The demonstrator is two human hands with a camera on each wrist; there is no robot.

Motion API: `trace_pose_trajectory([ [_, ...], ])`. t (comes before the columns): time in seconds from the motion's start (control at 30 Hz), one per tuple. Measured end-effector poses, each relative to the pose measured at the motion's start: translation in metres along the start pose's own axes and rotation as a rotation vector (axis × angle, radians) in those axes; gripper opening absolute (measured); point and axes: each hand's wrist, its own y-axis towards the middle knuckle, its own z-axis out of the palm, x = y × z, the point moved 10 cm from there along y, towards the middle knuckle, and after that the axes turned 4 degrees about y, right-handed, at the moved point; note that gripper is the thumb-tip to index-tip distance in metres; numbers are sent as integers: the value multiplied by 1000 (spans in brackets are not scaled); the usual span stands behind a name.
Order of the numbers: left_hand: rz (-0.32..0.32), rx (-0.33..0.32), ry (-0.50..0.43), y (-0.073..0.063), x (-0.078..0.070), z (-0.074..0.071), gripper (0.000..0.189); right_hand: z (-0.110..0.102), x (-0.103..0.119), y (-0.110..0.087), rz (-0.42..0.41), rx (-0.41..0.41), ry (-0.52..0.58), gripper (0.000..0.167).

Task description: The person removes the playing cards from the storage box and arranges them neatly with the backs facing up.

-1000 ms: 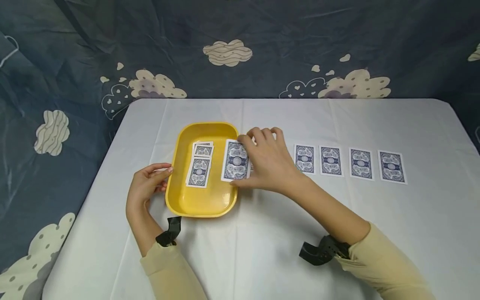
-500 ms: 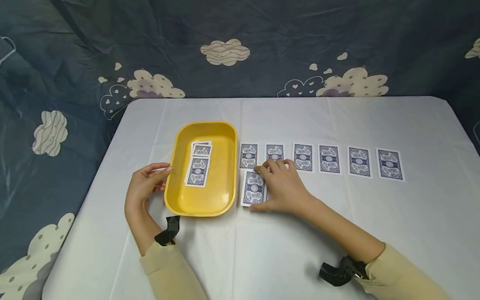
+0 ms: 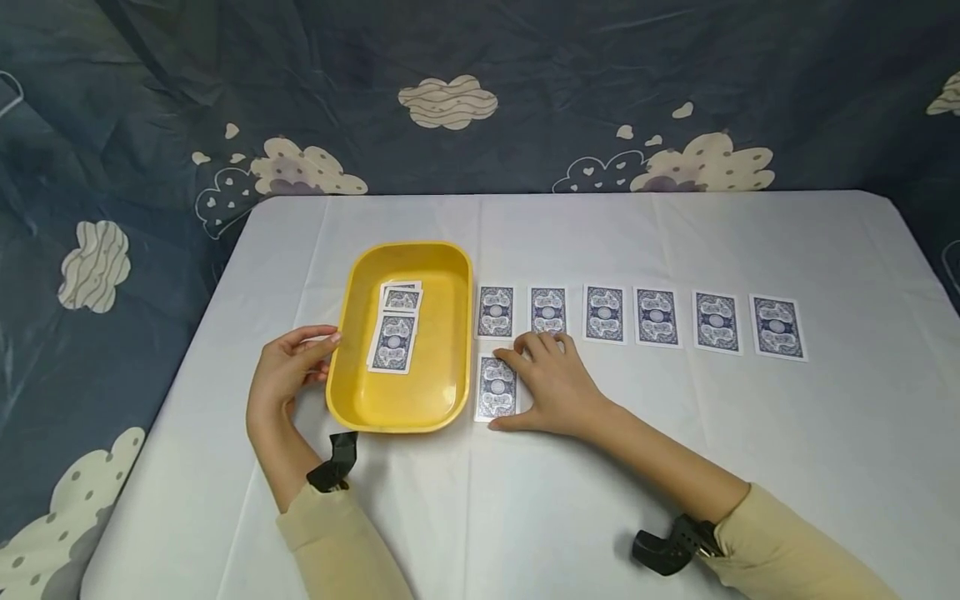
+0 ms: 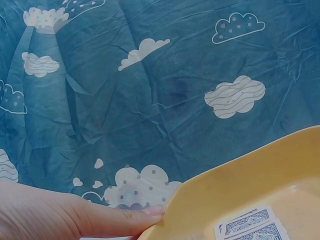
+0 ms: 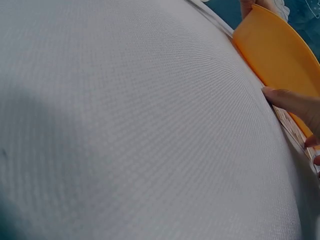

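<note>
Left hand [image 3: 285, 375], head view: is curling, pinching left rim of yellow tray [image 3: 420, 412].
Right hand [image 3: 558, 387]: is arching half-spread, gripping playing card [image 3: 495, 390] just right of tray.
Tray contents: patterned cards [image 3: 393, 343] are overlapping.
Left thumb [image 4: 117, 220], left wrist view: is pressing rim.
Right thumb [image 5: 290, 100], right wrist view: is touching card's edge.
</note>
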Motion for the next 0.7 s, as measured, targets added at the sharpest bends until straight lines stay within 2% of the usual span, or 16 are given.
trace_pose_trajectory([
  [0.3, -2, -1, 0, 0, 1, -2, 32, -4, 1, 2, -7, -6, 8, 92],
  [0.4, -2, -1, -1, 0, 1, -2, 33, -14, 1, 4, -5, -58, 8, 91],
  [0.6, 0, -12, 26, 1, -1, -3, 37, -42, 8, 18, -39, -218, 10, 77],
  [0.7, -7, -8, 37, 1, 1, -2, 40, -51, 14, 27, -54, -236, 13, 72],
])
